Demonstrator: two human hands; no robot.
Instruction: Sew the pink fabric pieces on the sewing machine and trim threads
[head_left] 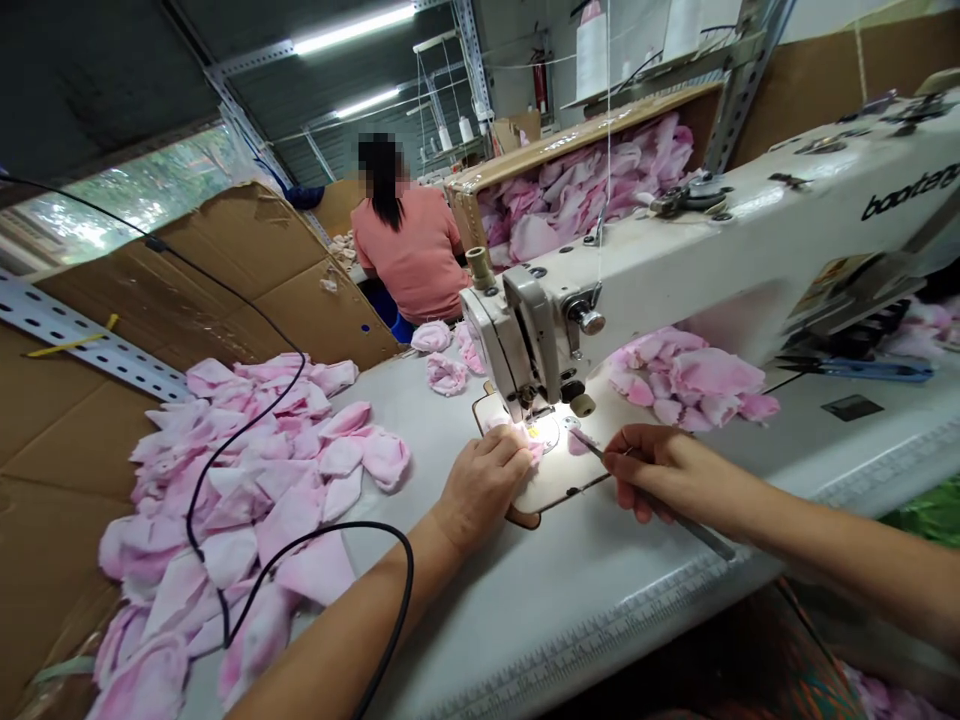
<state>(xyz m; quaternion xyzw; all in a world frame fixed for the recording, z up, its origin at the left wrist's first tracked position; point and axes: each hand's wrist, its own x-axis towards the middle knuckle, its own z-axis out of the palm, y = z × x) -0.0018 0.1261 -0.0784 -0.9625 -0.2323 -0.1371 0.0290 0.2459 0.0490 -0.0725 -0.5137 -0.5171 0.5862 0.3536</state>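
My left hand [487, 470] is closed over a small pink fabric piece [535, 450] under the presser foot of the white sewing machine [525, 340]. The fingers are pressed together, and most of that piece is hidden beneath them. To the right of the needle, my right hand [649, 470] grips a pair of long metal tweezers [705, 538]. Their tip points left and touches or lies right beside a small pink scrap [579, 442] on the lit needle plate. Whether the tip pinches the scrap I cannot tell.
Pink fabric pieces [262, 500] are heaped on the left of the table, with another pile [682, 375] under the machine arm. Blue-handled snips [877, 369] lie at the right. A black cable [247, 410] hangs across the left. Beyond the cardboard sits a person [412, 250].
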